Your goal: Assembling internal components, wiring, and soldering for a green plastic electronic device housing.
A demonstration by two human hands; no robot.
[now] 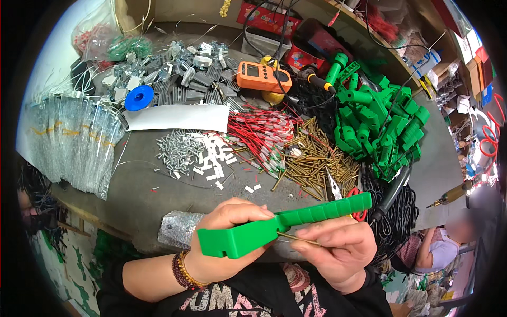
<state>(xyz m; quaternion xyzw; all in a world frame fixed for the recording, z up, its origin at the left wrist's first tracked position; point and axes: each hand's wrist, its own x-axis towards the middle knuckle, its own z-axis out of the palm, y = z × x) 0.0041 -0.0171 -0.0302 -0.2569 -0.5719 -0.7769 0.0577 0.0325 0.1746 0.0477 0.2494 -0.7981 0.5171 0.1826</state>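
Observation:
My left hand (214, 264) is wrapped around the boxy end of a green plastic housing (237, 240), whose ribbed handle slants up to the right. Between the thumb and fingers of my right hand (340, 245) is a long brass-coloured screw (298, 238). The screw's far end meets the housing near where the handle begins; whether it sits in a hole cannot be made out. Just beyond my hands, a heap of similar brass screws (311, 164) lies on the grey table (134, 203). A silvery wrapped block (178, 228) rests beside my left hand.
Many green housings (377, 113) are piled at right, above coiled black cables (398, 216). Red wires (259, 132), silver screws (177, 150) and white pieces (214, 158) lie mid-table. Farther back are an orange meter (259, 76) and a blue spool (139, 98). Another person (441, 245) sits at right.

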